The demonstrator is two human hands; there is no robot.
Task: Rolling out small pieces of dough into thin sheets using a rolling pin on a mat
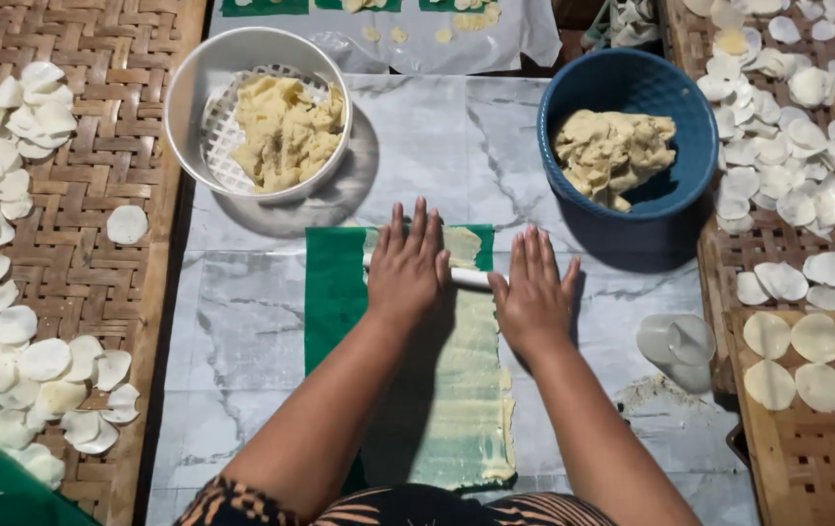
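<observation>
pale yellow dough [461, 385] lay rolled thin in a long strip on the green plastic sheet [332, 287], in the middle of the marble-patterned floor [242, 321]. my left hand [406, 265] and right hand [532, 292] rested flat and open, palms pressing the white rolling pin [471, 278] near the sheet's far end, gripping nothing. most of the strip looked flattened already; only the last bit beyond the pin seemed left, by my judgement. lumps of dough waited in the white bowl [193, 83] and the blue bowl [681, 136]. round cut discs [807, 336] were spread on the woven mats [76, 263] either side.
</observation>
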